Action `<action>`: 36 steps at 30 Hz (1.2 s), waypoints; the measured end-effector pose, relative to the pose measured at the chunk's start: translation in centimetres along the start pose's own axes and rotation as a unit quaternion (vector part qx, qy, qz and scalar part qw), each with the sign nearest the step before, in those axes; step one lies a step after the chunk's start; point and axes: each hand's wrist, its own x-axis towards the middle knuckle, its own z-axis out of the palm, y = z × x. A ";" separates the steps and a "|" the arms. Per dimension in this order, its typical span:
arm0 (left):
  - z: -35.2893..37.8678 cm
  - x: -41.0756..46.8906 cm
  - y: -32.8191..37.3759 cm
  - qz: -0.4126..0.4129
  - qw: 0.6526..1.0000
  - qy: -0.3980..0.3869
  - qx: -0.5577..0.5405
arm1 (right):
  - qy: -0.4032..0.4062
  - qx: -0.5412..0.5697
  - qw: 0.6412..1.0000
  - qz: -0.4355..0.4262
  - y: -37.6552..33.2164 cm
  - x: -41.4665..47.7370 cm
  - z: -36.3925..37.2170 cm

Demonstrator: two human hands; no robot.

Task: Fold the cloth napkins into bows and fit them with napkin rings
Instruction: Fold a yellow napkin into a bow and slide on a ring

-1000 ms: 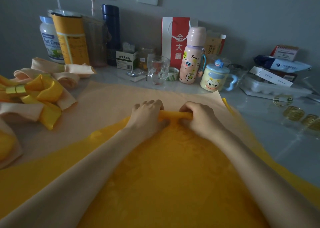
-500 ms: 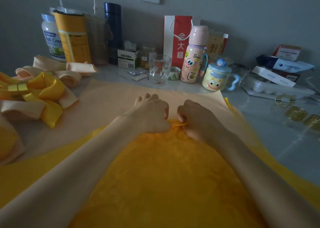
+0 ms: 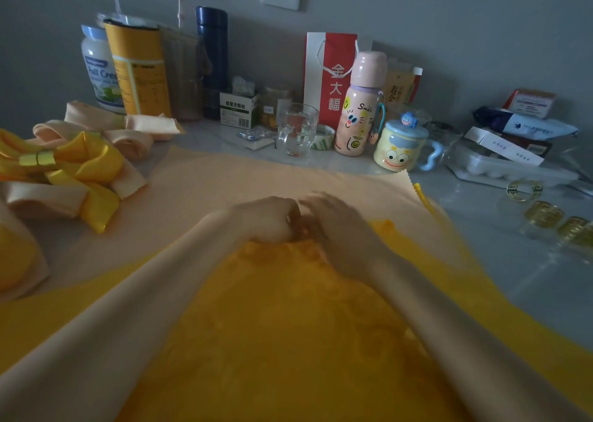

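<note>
Atop the peach cloth (image 3: 224, 181), the yellow napkin (image 3: 288, 341) lies flat, faintly patterned.

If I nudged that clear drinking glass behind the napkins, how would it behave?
The clear drinking glass looks rigid and probably breakable. It stands upright on the smooth counter, so a low push would likely slide it rather than tip it. Its sides look slick, perhaps slippery to grip.

I see my left hand (image 3: 269, 219) curled on the yellow napkin (image 3: 288, 325)'s far corner, my blurred right hand (image 3: 337, 225) against it, a peach napkin (image 3: 224, 181) beneath.
</note>
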 end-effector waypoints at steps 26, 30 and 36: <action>1.3 -0.3 0.6 0.030 0.981 0.177 0.077 | 0.018 0.060 0.997 0.054 3.0 -0.4 -2.3; 0.3 -0.7 1.4 0.033 0.983 0.159 0.085 | -0.025 0.024 0.998 0.042 2.6 -0.5 -2.7; 0.2 -0.7 2.2 -0.007 0.996 0.089 0.002 | -0.106 0.010 0.993 0.056 2.0 -0.7 -3.6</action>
